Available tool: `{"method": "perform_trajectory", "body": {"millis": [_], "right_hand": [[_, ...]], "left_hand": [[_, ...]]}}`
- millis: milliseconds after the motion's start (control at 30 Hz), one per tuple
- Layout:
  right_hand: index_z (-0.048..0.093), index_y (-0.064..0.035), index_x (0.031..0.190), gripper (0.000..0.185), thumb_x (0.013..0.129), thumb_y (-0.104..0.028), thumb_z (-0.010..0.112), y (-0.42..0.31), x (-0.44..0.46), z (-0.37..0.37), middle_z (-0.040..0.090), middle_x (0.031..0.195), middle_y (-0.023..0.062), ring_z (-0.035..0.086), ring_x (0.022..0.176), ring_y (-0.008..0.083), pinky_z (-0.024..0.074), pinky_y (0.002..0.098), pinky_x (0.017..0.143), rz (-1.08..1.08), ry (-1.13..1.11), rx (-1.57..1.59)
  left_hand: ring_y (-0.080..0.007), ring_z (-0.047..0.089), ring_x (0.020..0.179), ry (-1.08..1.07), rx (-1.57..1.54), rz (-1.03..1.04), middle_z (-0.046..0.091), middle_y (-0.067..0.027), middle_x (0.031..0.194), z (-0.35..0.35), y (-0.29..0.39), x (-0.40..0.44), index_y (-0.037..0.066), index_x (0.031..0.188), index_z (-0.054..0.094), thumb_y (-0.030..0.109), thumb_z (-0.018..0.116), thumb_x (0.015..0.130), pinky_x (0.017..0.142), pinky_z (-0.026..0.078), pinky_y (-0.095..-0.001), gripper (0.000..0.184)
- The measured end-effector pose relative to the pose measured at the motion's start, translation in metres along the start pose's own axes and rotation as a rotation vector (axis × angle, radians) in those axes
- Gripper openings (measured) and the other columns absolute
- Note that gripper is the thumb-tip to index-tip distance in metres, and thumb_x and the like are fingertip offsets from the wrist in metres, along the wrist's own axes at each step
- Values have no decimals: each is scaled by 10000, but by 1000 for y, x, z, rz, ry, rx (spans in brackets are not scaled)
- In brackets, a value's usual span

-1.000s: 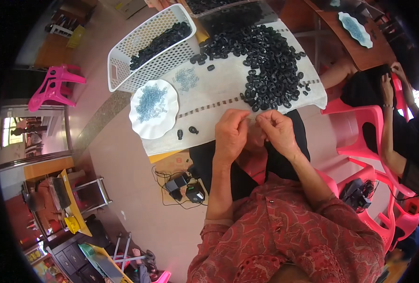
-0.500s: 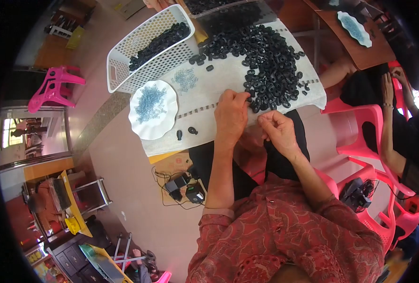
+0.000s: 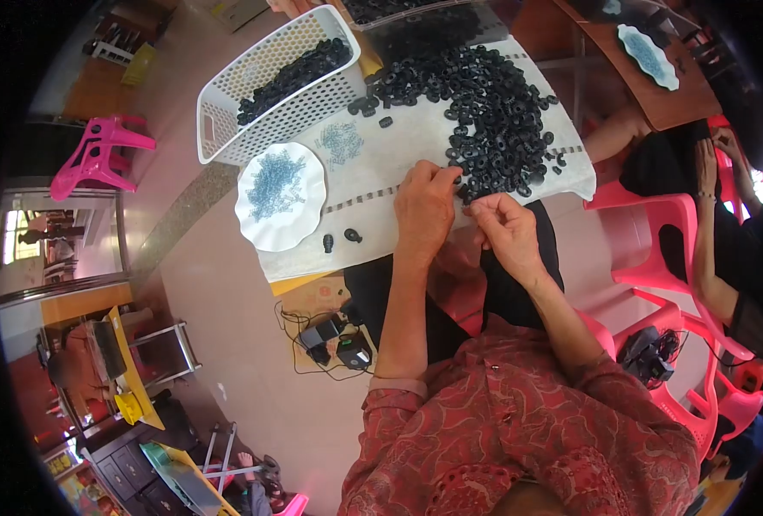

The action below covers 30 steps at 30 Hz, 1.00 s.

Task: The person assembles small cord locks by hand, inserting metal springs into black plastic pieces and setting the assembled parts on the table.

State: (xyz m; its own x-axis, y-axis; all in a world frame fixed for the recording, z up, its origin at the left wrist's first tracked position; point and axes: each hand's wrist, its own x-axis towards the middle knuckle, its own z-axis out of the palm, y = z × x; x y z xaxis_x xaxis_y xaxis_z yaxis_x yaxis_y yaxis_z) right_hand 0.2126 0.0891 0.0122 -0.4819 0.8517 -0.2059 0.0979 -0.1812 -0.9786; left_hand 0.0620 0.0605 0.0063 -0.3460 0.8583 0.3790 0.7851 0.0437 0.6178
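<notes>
Head camera view: black plastic parts lie heaped right of upper centre, their lower end near the front edge of the cloth-covered table. The left hand has its fingertips drawn together at that lower end; whether they grip a part, I cannot tell. The right hand holds thumb and forefinger pinched together just beside it, and anything between them is too small to make out.

A loose pinch could let a small piece drop past the edge onto the lap, where it would be hard to spot. Reaching into the crowded heap could nudge outlying parts over the edge. At left of centre, the scalloped white plate of clear small pieces appears to jut past the table's side, close to the perforated basket; a knock from a forearm or the basket might tip it.
</notes>
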Motion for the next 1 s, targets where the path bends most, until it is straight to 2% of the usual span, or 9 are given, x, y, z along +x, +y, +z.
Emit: {"method": "perform_trajectory", "body": {"millis": [67, 200, 533, 767, 867, 933, 1000], "right_hand": [[622, -19, 915, 136, 915, -155, 619, 2, 4, 2, 605, 621, 13, 530, 500, 39, 380, 192, 421, -31, 8, 12], [628, -22, 923, 135, 915, -156, 618, 5, 9, 5, 614, 611, 25, 522, 482, 41, 375, 191, 416, -70, 24, 37], [642, -21, 940, 156, 919, -174, 619, 10, 9, 6, 623, 625, 23, 541, 519, 40, 406, 195, 446, -69, 24, 51], [639, -17, 938, 141, 921, -155, 616, 8, 8, 7, 615, 635, 15, 545, 534, 42, 422, 190, 476, -58, 14, 62], [638, -13, 934, 139, 918, -149, 620, 8, 8, 8, 618, 649, 16, 545, 539, 45, 427, 191, 487, -57, 25, 63], [637, -11, 932, 138, 917, -148, 620, 9, 8, 8, 619, 653, 17, 547, 544, 46, 429, 193, 490, -57, 20, 65], [636, -10, 931, 137, 917, -146, 621, 8, 8, 8, 620, 657, 18, 550, 549, 47, 431, 195, 493, -57, 20, 66]], "left_hand": [[-281, 575, 839, -14, 16, -7, 557, -73, 858, -2, 1, 1, 121, 953, 685, 43, 646, 769, 705, 477, -399, 203], [-286, 576, 841, -8, 7, -12, 562, -74, 864, -1, -1, 0, 108, 939, 669, 51, 659, 760, 710, 475, -403, 188], [-288, 582, 848, 23, 4, 90, 610, -51, 905, 0, -5, 2, 103, 931, 651, 38, 642, 746, 732, 479, -401, 196], [-291, 584, 852, 17, -9, 87, 614, -64, 919, -1, -3, 2, 93, 943, 644, 36, 628, 753, 736, 479, -405, 199], [-295, 587, 853, 101, -49, 119, 615, -75, 914, 3, -6, 2, 88, 940, 641, 43, 632, 757, 736, 478, -410, 188], [-297, 591, 848, 15, -31, 78, 617, -73, 903, 2, -7, 2, 91, 952, 643, 45, 637, 757, 731, 477, -414, 201], [-297, 591, 842, 24, -27, 89, 617, -71, 899, 2, -7, 4, 94, 956, 646, 47, 635, 759, 726, 477, -413, 202]]}}
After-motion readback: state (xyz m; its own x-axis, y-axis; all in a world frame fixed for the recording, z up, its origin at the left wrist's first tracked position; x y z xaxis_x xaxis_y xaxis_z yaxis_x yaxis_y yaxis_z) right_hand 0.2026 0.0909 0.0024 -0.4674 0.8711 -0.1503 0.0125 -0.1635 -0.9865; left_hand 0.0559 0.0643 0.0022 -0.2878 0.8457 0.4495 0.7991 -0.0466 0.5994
